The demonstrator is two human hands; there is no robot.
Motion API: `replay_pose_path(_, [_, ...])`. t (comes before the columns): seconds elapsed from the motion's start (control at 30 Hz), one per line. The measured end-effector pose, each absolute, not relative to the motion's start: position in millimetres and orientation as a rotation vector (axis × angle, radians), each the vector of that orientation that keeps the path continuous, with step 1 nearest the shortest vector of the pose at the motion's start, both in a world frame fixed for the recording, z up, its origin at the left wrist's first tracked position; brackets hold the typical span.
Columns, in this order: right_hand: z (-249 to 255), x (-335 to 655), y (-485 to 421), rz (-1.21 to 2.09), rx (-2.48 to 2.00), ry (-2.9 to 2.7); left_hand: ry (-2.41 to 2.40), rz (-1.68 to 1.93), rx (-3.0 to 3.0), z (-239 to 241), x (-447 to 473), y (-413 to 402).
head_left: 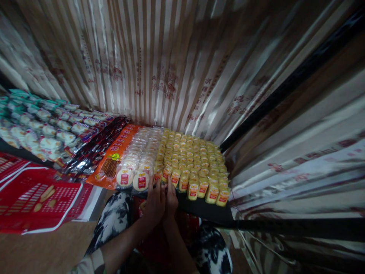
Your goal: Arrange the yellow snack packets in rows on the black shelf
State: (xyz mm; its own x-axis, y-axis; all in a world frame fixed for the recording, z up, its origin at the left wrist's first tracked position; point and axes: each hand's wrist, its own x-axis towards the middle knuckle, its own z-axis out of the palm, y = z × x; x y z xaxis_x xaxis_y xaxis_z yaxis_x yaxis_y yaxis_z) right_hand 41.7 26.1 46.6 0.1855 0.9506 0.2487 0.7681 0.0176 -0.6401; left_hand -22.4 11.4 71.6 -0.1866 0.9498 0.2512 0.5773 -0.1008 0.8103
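Both of my hands are close together at the front edge of a black shelf [205,211]. My left hand [155,201] has its fingers closed at the lower end of a small yellow snack packet [166,175] in the front row. Beside it, my right hand [171,199] presses its fingers against the same packet from the right. My own fingers partly hide the contact. Around them stand several rows of like yellow packets [194,188] with red labels. Just left are two rows of clear-wrapped round crackers [142,180].
Further left lie an orange snack bag [115,156], dark red shiny packets [94,146] and green-and-white packets [48,129]. A red printed sheet [42,198] hangs below the shelf. Striped plastic sheeting [171,64] forms the back wall, with a dark slanted pole [273,91] at right.
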Motion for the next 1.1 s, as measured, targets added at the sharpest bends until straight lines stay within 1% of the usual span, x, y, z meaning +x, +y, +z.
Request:
replay_pose_path(0.1, [43.8, 44.1, 25.5, 0.352, -1.755, -1.592, 1.748, 1.185, 1.676, 68.0, -20.7, 9.7])
replay_pose_path(0.33, [41.1, 39.5, 30.1, 0.33, -1.862, -1.618, 1.734, 1.206, 1.666, 66.2, -24.2, 12.5])
replay_pose_path(0.5, [47.1, 40.6, 31.0, 0.445, -1.914, -1.61, 1.706, 1.191, 1.683, 76.2, -25.7, 8.4])
replay_pose_path(0.77, [63.9, 41.8, 27.2, 0.523, -1.865, -1.638, 1.671, 1.183, 1.676, 84.2, -32.6, 9.7])
replay_pose_path(0.83, [65.1, 42.8, 25.8, 0.524, -1.811, -1.631, 1.669, 1.168, 1.693, 86.7, -35.6, 8.1])
replay_pose_path(0.97, [63.8, 45.5, 17.4, 0.496, -1.534, -1.615, 1.658, 1.17, 1.754, 89.3, -42.4, -2.0])
replay_pose_path(1.1, [60.1, 51.4, -7.8, 0.445, -1.386, -1.569, 1.548, 1.117, 1.823, 81.1, -51.0, -22.2])
